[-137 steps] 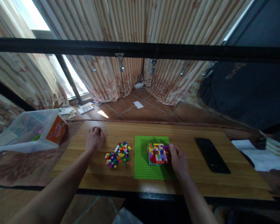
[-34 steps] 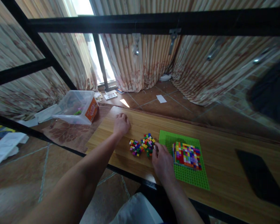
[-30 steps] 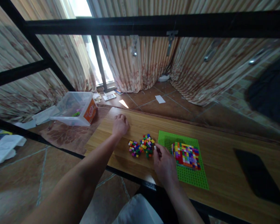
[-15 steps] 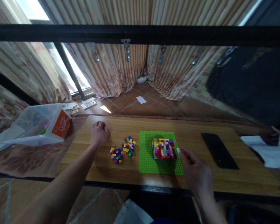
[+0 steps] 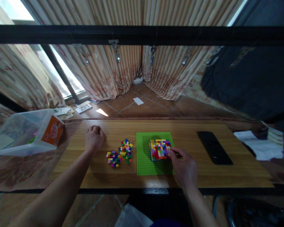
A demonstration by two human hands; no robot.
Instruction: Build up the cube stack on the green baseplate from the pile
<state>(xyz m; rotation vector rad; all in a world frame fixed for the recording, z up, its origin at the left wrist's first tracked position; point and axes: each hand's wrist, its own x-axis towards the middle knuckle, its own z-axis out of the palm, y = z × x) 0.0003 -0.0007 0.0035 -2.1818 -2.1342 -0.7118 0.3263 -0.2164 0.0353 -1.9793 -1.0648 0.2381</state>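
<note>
A block built of many-coloured small bricks (image 5: 159, 149) stands on a green studded baseplate (image 5: 143, 167). At the block's right edge is my right hand (image 5: 185, 165), thumb and forefinger pinched on a small white brick that the fingertips mostly hide. I cannot tell whether that brick touches the block's top. My left hand (image 5: 94, 138) rests on the wooden table with its fingers curled in, and nothing shows in it. Between that hand and the baseplate lies a loose pile of small coloured bricks (image 5: 125, 150).
A black phone-like slab (image 5: 214, 148) lies on the table (image 5: 123, 126) to the right. Left of the table stands a clear plastic bin (image 5: 21, 132) with an orange label. White papers (image 5: 251, 145) are beyond the right end, and a dark bar (image 5: 142, 34) crosses overhead.
My right hand has moved from just right of the block onto its right edge, carrying the small white brick. My left hand stays resting on the table. The whole view has shifted slightly.
</note>
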